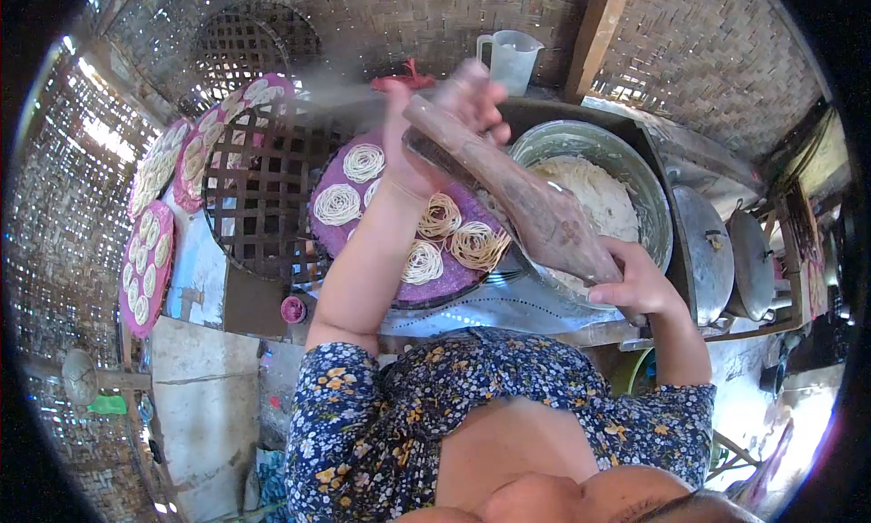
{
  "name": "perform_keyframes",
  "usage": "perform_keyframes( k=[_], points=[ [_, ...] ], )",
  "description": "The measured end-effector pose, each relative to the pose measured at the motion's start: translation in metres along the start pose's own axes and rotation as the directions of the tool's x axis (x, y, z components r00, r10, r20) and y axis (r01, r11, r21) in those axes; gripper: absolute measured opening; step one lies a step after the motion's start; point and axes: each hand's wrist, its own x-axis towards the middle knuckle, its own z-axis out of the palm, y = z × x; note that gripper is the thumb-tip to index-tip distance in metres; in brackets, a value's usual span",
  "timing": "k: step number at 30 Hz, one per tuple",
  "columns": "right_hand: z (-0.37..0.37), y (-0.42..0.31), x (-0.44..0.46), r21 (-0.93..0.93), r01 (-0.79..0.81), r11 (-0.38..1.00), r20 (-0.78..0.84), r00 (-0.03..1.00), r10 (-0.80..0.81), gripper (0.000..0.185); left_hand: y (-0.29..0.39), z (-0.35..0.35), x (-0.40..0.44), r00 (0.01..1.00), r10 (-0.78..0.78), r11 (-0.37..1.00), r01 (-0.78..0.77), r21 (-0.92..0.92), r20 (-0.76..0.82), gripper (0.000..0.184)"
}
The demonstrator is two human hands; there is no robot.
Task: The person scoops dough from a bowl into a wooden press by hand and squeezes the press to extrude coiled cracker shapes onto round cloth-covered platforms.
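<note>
A long, worn wooden press (517,183), thick at its near half, slants across the middle, over the tray and the basin edge. My right hand (640,283) grips its near end, with fingers wrapped round the wood. At its far end my left hand (440,128) holds the wood against the palm, fingers curled and smeared by motion. Beneath lies a round tray (363,224) with a purple surface, bearing several coiled nests of dough strands (422,262), some pale and some browner. To the right, a large metal basin (660,215) contains pale dough (590,192), partly hidden by the press.
An open-weave basket tray (263,196) stands left of the purple tray. Several more purple trays (145,269) with coils lie farther left. A clear plastic jug (513,60) stands behind. A small pink cup (293,310) sits at the front edge; lidded metal pots (703,251) are right.
</note>
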Motion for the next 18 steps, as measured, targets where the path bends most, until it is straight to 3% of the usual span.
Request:
perform_keyframes(
  k=[2,3,5,8,13,16,18],
  points=[
    [-0.001,0.004,0.002,-0.009,0.01,1.0,-0.017,1.0,-0.01,0.075,-0.024,-0.059,0.015,0.931,-0.345,0.875,0.272,0.4,0.121,0.062],
    [-0.001,0.005,0.001,-0.021,0.007,1.0,-0.023,1.0,-0.007,0.075,-0.042,-0.037,-0.009,0.918,-0.297,0.779,0.391,0.49,-0.262,0.055],
    [-0.002,0.004,-0.002,-0.026,-0.001,1.0,-0.023,1.0,0.0,0.074,-0.06,-0.043,-0.021,0.871,-0.346,0.579,0.49,0.651,-0.349,0.045],
    [-0.002,0.002,-0.001,-0.015,0.009,1.0,-0.017,1.0,-0.01,0.074,-0.069,-0.061,-0.028,0.859,-0.413,0.609,0.507,0.61,-0.302,0.044],
    [-0.003,0.004,0.005,0.026,0.022,0.999,-0.066,0.998,-0.02,0.072,-0.066,-0.058,-0.034,0.793,-0.47,0.569,0.608,0.553,-0.387,0.038],
    [-0.006,0.016,0.011,0.059,0.035,0.998,-0.121,0.992,-0.028,0.072,-0.07,-0.077,-0.034,0.868,-0.368,0.474,0.485,0.735,-0.335,0.039],
    [-0.01,0.024,0.014,0.146,-0.058,0.988,-0.082,0.994,0.07,0.073,-0.076,-0.101,-0.033,0.904,-0.315,0.416,0.406,0.813,-0.29,0.04]
  ],
)
